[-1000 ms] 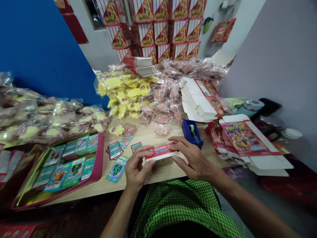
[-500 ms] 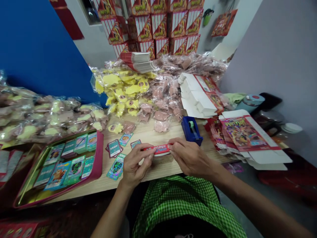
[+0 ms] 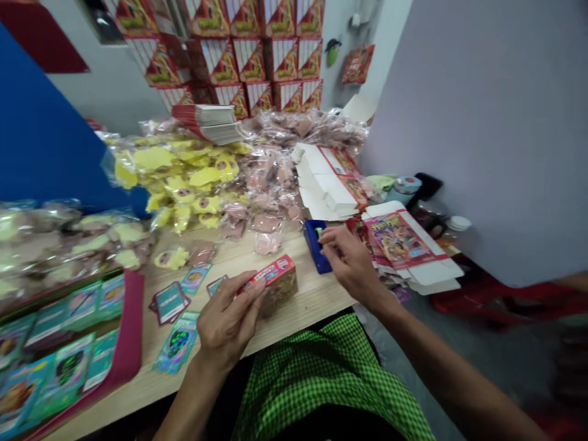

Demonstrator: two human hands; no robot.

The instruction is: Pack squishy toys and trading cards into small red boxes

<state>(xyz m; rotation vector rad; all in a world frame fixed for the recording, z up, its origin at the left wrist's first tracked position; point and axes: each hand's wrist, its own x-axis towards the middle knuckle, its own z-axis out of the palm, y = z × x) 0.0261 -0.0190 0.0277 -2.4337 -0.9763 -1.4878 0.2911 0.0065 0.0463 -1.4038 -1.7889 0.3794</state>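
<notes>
My left hand [image 3: 232, 318] is closed around one end of a small red printed box [image 3: 281, 283], which stands on the table with its narrow red side up. Over the blue tape dispenser [image 3: 316, 248] is my right hand [image 3: 351, 260], its thumb and fingertips drawn together by the tape roll. Whether a strip of tape is between those fingertips is too blurred to see. Left of the box lie loose picture cards: a shiny green one [image 3: 177, 343], a small stack [image 3: 169, 303], and another card [image 3: 196, 278] behind them.
A pink-rimmed tin [image 3: 131, 324] with stacks of cards stands at left. Bagged yellow toys [image 3: 184, 184] and bagged pink toys [image 3: 269, 202] are heaped behind. Flat cartons [image 3: 404, 242] lie at right. Packed display boxes [image 3: 248, 58] are stacked at the back.
My right hand has left the box and moved right to the tape dispenser. The box, held by my left hand, now stands angled with its front showing. The view has swung right.
</notes>
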